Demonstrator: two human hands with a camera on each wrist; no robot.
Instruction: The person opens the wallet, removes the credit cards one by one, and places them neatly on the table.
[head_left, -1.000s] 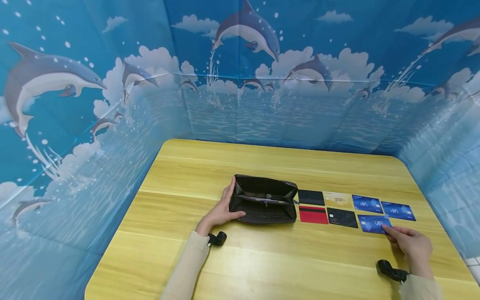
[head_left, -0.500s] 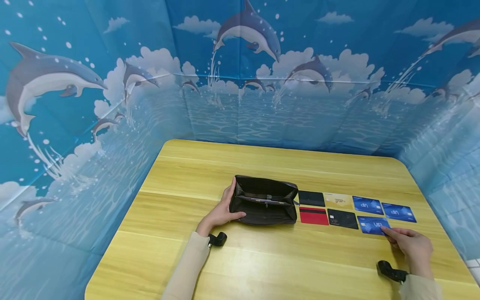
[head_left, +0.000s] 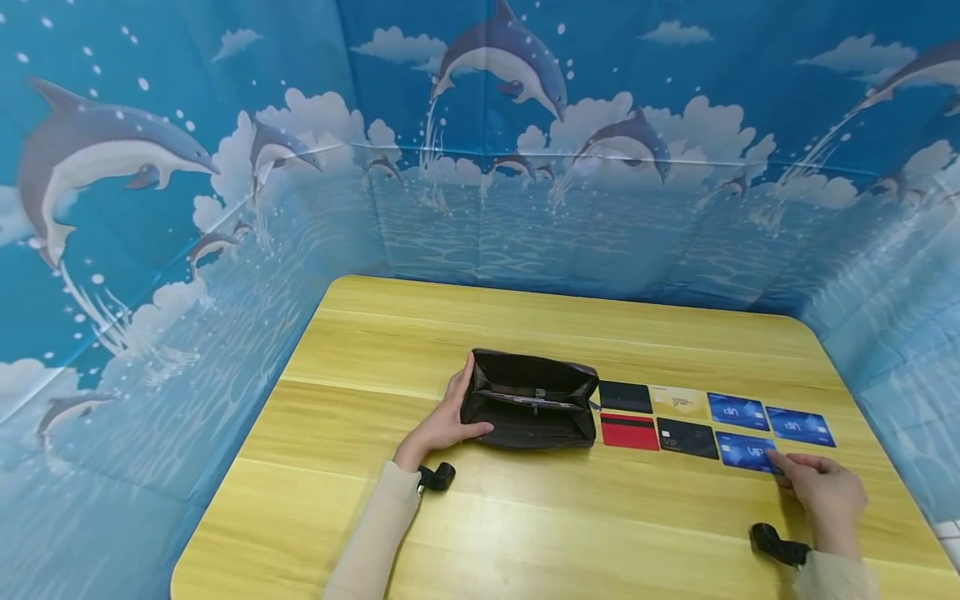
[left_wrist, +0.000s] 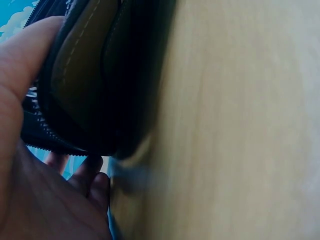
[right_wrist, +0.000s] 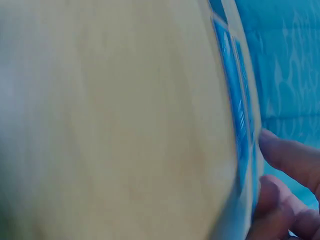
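Note:
My left hand (head_left: 444,423) holds the left end of a black zip wallet (head_left: 528,433), thumb at the front and fingers on the far side. The wallet gapes upward, and thin papers or cards (head_left: 517,399) show in its middle divider. In the left wrist view the thumb lies along the wallet's zipped edge (left_wrist: 45,120). Over on the right, the fingertips of my right hand (head_left: 828,493) are at the right edge of a blue VIP card (head_left: 744,451) lying flat. The right wrist view shows the index finger (right_wrist: 287,156) stretched out, apart from the thumb.
Beside the wallet, cards lie in two rows: a black card (head_left: 625,397), a yellow card (head_left: 678,401) and two blue cards (head_left: 737,411) behind; a red card (head_left: 630,432) and a black VIP card (head_left: 687,438) in front. A dolphin-print curtain (head_left: 480,225) surrounds the wooden table (head_left: 570,533).
The right fingertips have slid slightly right, from on top of the front blue VIP card to its right edge. The left hand and wallet stay in place.

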